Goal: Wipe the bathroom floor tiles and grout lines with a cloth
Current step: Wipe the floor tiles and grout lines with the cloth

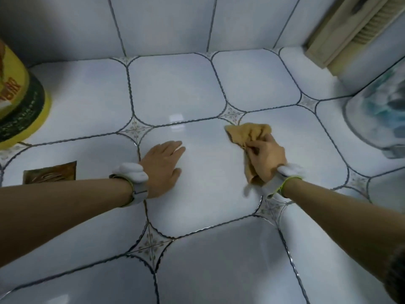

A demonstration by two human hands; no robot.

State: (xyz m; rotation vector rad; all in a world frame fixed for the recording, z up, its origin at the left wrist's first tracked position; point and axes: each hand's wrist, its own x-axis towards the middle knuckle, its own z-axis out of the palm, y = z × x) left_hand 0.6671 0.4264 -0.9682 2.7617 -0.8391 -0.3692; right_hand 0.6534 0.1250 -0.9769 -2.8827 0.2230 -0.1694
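Her right hand [266, 157] grips the tan cloth [247, 134] on the floor tile [208, 194]; the left hand [163, 165] rests flat, fingers straight. The yellow bucket's [19, 95] lettering is too blurred to read.

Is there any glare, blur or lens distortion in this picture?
Head view: a small bright glare patch lies on the floor tiles beyond the left hand; the wide lens bends the grout lines towards the edges; the cloth in the right hand looks slightly motion-blurred; the whole image is soft.
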